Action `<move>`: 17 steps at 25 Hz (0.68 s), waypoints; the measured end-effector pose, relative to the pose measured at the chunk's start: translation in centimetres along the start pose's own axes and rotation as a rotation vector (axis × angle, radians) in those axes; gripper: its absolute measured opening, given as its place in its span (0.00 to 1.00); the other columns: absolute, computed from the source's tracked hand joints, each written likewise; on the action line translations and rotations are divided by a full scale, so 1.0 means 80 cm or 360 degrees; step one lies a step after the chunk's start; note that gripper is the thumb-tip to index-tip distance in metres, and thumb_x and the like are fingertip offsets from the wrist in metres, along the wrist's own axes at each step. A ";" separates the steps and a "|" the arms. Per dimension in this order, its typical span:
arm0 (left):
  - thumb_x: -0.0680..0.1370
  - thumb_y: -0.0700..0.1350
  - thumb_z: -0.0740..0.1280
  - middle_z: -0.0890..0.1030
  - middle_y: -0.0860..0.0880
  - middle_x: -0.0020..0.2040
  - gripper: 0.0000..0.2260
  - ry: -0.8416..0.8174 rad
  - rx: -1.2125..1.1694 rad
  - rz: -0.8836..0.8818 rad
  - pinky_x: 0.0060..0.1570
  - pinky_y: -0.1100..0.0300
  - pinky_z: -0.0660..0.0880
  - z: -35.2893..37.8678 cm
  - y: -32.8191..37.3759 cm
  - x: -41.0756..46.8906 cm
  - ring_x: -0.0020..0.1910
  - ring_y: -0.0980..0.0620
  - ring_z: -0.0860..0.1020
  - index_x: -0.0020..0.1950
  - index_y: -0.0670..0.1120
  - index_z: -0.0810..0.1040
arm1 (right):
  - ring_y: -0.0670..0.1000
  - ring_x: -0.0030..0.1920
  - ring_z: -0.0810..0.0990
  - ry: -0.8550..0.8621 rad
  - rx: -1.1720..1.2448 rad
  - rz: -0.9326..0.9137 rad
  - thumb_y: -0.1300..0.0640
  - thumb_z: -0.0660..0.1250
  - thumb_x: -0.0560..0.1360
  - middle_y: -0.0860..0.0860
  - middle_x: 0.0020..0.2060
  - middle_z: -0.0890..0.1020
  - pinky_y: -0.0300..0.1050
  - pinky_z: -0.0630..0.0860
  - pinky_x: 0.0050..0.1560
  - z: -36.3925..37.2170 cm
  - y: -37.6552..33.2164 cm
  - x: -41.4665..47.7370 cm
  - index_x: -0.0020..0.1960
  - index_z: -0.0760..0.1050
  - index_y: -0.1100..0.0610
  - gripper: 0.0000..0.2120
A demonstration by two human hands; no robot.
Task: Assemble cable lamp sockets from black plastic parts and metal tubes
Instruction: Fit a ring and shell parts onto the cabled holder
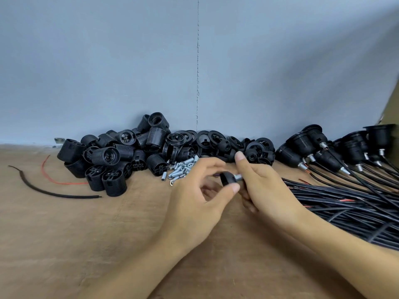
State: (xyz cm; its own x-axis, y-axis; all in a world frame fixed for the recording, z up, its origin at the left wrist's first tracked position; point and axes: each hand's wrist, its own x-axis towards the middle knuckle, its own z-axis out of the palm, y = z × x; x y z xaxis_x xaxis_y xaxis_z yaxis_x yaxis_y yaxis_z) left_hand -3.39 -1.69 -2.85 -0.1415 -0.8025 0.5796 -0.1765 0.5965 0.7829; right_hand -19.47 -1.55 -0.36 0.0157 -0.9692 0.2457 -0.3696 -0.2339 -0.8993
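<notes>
1. Left hand [194, 203] grips a black cap [228, 179] between thumb and curled fingers, just above the table [64, 244] at mid-scene
2. Right hand [264, 186] pinches a metal tube [238, 176] whose end meets the cap's right side; one fingertip sticks up, and the other fingers curl beneath
3. The two hands touch around the cap and tube
4. Just beyond the left hand lies a small heap of loose tubes [181, 168]
5. Far left, against the wall [129, 61], is a pile of threaded socket bodies [112, 156], some upright and some on their sides
6. Black rings [194, 138] and more caps [255, 151] are heaped far centre, behind the hands
7. Far right, finished sockets [345, 145] lie in a row, each with a metal tube at its near end and a cable running out of it
8. A thick bundle of black cables [345, 208] lies on the table just right of the right hand
9. Near left lie a loose black wire [54, 193] and a thin red wire [51, 178]
</notes>
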 end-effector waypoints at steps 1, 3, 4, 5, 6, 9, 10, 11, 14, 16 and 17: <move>0.74 0.51 0.73 0.86 0.56 0.47 0.11 -0.0022 -0.0298 -0.0216 0.41 0.66 0.77 0.000 0.001 0.003 0.40 0.54 0.85 0.55 0.56 0.78 | 0.45 0.25 0.67 0.0090 -0.0203 -0.0217 0.39 0.54 0.83 0.46 0.24 0.69 0.36 0.66 0.28 0.001 0.002 -0.002 0.32 0.66 0.54 0.26; 0.76 0.53 0.72 0.86 0.46 0.42 0.12 -0.0100 -0.0672 -0.0537 0.34 0.62 0.77 -0.006 0.002 0.009 0.35 0.45 0.85 0.56 0.49 0.79 | 0.43 0.29 0.71 0.0152 -0.0484 -0.0471 0.42 0.55 0.83 0.41 0.27 0.73 0.32 0.65 0.33 0.004 0.003 -0.005 0.34 0.68 0.49 0.21; 0.76 0.53 0.73 0.86 0.44 0.42 0.15 -0.0147 -0.0742 -0.0639 0.33 0.60 0.76 -0.010 0.000 0.012 0.33 0.42 0.84 0.57 0.47 0.78 | 0.42 0.30 0.71 0.0098 -0.0505 -0.0488 0.43 0.56 0.83 0.40 0.28 0.73 0.32 0.65 0.34 0.005 0.004 -0.004 0.34 0.68 0.45 0.19; 0.75 0.53 0.74 0.86 0.43 0.42 0.17 -0.0191 -0.0787 -0.0719 0.33 0.59 0.77 -0.014 -0.001 0.014 0.33 0.41 0.84 0.58 0.45 0.78 | 0.43 0.29 0.70 0.0002 -0.0418 -0.0416 0.44 0.57 0.83 0.40 0.27 0.73 0.33 0.65 0.35 0.004 0.005 -0.002 0.34 0.69 0.44 0.19; 0.72 0.53 0.74 0.85 0.41 0.42 0.20 -0.0241 -0.0846 -0.0803 0.32 0.58 0.77 -0.017 -0.002 0.015 0.33 0.41 0.83 0.59 0.43 0.78 | 0.43 0.28 0.68 -0.0127 -0.0271 -0.0289 0.44 0.58 0.83 0.42 0.26 0.71 0.37 0.66 0.34 0.002 0.007 0.001 0.33 0.71 0.45 0.20; 0.70 0.53 0.73 0.84 0.38 0.41 0.25 -0.0389 -0.1049 -0.1006 0.32 0.58 0.79 -0.021 -0.002 0.019 0.32 0.41 0.83 0.59 0.38 0.77 | 0.46 0.26 0.60 -0.0425 0.0137 0.0063 0.47 0.60 0.83 0.46 0.26 0.64 0.38 0.61 0.27 -0.002 0.000 0.004 0.30 0.66 0.50 0.23; 0.70 0.52 0.73 0.84 0.38 0.40 0.24 -0.0368 -0.1058 -0.1001 0.32 0.58 0.79 -0.020 -0.001 0.019 0.32 0.41 0.83 0.58 0.38 0.77 | 0.46 0.26 0.58 -0.0427 0.0195 0.0142 0.48 0.60 0.83 0.46 0.25 0.62 0.38 0.59 0.25 -0.002 -0.003 0.003 0.30 0.63 0.50 0.23; 0.70 0.50 0.75 0.85 0.39 0.40 0.22 -0.0308 -0.1000 -0.0949 0.33 0.58 0.79 -0.019 -0.001 0.019 0.34 0.42 0.84 0.58 0.39 0.77 | 0.47 0.25 0.57 -0.0400 0.0230 0.0230 0.50 0.60 0.83 0.47 0.25 0.61 0.38 0.57 0.25 -0.001 -0.006 0.003 0.29 0.62 0.49 0.23; 0.71 0.43 0.80 0.87 0.50 0.44 0.17 -0.0105 -0.0325 -0.0482 0.40 0.64 0.79 -0.013 0.001 0.013 0.39 0.50 0.86 0.55 0.49 0.76 | 0.47 0.21 0.55 -0.0280 0.0473 0.0555 0.51 0.60 0.81 0.48 0.23 0.59 0.38 0.53 0.24 0.007 -0.013 0.000 0.26 0.63 0.50 0.24; 0.69 0.42 0.80 0.86 0.61 0.46 0.20 0.0014 0.0144 -0.0130 0.46 0.68 0.77 -0.007 0.004 0.008 0.44 0.58 0.84 0.52 0.57 0.75 | 0.46 0.17 0.55 -0.0217 0.0745 0.0779 0.50 0.60 0.81 0.47 0.20 0.59 0.36 0.53 0.21 0.013 -0.018 -0.002 0.26 0.62 0.51 0.25; 0.69 0.42 0.80 0.85 0.64 0.47 0.21 0.0073 0.0229 -0.0041 0.48 0.70 0.76 -0.004 0.005 0.007 0.46 0.61 0.84 0.52 0.58 0.74 | 0.45 0.16 0.55 -0.0212 0.0870 0.0870 0.50 0.60 0.82 0.47 0.20 0.59 0.35 0.54 0.20 0.013 -0.022 -0.002 0.25 0.62 0.51 0.26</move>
State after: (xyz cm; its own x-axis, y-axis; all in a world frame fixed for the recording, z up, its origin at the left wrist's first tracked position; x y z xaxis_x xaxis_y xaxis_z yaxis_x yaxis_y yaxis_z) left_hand -3.20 -1.89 -2.18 -0.0911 -0.8153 0.5718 -0.3181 0.5680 0.7591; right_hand -17.84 -1.04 0.77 0.0874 -0.9506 -0.2977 0.1524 0.3081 -0.9391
